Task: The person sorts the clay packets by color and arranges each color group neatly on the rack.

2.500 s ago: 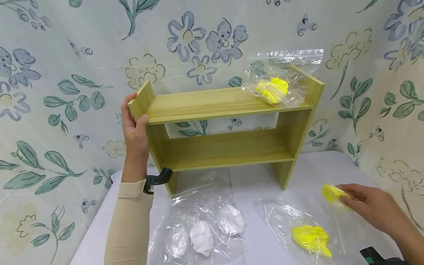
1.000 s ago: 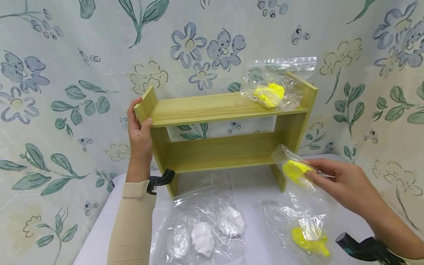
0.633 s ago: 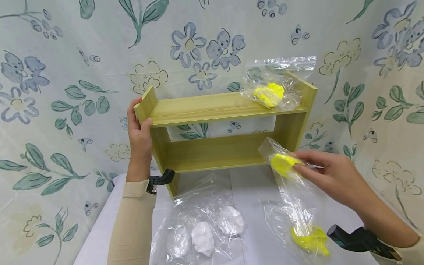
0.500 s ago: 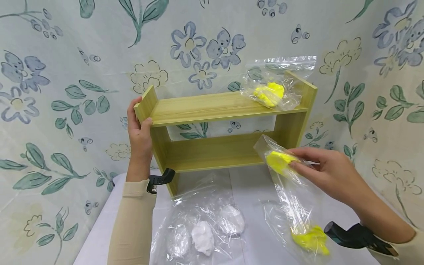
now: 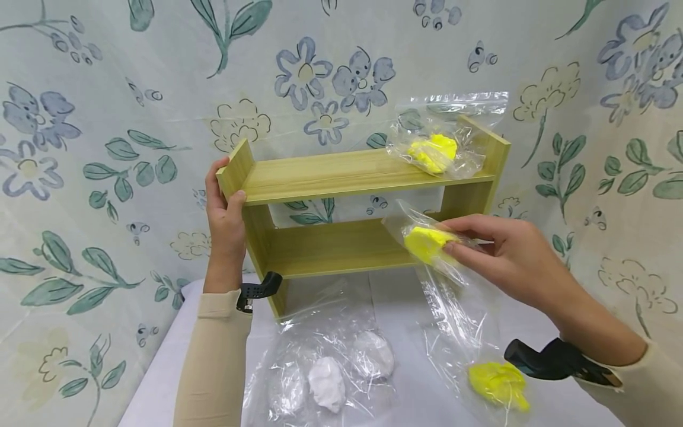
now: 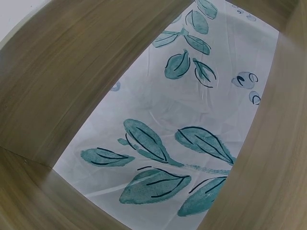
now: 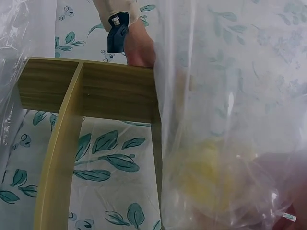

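Note:
A small two-tier wooden shelf [image 5: 320, 172] stands on the table, its upper left corner gripped by my left hand [image 5: 226, 231], thumb in front. Between thumb and fingers, my right hand [image 5: 512, 261] pinches a clear plastic bag with a yellow lump [image 5: 427, 243] inside, in front of the lower tier's right half. The bag's empty part hangs below the hand. In the right wrist view that bag [image 7: 206, 177] fills the right side, blurred. On the top tier's right end lies another bagged yellow lump [image 5: 434, 153]. The left wrist view shows shelf boards [image 6: 72, 72] but no hand.
Another bagged yellow lump [image 5: 498, 382] lies on the white tablecloth [image 5: 555, 362] at front right. A large clear bag with several white lumps [image 5: 326, 382] lies in front of the shelf. Floral cloth [image 5: 133, 77] hangs behind and at the right.
My right hand has carried the bagged yellow lump leftward and up, from the table's right side to the front of the lower tier. My left hand keeps its grip on the shelf corner.

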Demonstrator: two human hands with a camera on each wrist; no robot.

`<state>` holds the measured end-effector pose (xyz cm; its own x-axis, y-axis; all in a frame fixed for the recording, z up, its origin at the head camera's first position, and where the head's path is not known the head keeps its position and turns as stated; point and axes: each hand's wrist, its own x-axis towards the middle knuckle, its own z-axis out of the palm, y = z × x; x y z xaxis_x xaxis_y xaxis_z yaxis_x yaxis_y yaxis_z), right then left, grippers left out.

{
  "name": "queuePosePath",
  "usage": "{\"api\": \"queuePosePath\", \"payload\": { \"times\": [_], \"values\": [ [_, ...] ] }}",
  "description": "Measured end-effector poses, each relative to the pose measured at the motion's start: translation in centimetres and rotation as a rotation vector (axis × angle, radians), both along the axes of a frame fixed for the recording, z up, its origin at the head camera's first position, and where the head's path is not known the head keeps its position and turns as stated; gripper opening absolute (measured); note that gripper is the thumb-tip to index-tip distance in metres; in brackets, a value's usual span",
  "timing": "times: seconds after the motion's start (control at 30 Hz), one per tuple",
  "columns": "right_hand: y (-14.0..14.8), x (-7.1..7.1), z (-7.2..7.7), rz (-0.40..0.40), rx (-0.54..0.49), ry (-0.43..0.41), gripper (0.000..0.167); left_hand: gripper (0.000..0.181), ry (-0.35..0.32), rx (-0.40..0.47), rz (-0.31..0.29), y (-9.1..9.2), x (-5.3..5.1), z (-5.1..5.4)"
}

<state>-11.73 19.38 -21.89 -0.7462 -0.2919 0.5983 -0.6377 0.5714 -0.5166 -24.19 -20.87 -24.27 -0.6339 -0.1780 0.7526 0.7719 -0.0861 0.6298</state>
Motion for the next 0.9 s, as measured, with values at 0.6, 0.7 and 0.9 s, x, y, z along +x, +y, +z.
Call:
{"api": "queuePosePath", "payload": {
  "times": [0.6, 0.7, 0.9],
  "values": [
    [-3.6, -1.3, 2.8, 0.072, -0.113, -0.004, 0.026, 0.058, 0.003, 0.004, -0.007, 0.0, 0.0, -0.3],
    [-4.1, -1.5, 3.5, 0.085, -0.141, 0.001, 0.026, 0.058, 0.005, 0.001, -0.005, 0.1, 0.0, -0.4],
    [-5.9, -2.5, 5.1, 0.102, -0.203, 0.017, 0.025, 0.057, 0.016, 0.006, 0.001, 0.1, 0.1, -0.1]
  ]
}}
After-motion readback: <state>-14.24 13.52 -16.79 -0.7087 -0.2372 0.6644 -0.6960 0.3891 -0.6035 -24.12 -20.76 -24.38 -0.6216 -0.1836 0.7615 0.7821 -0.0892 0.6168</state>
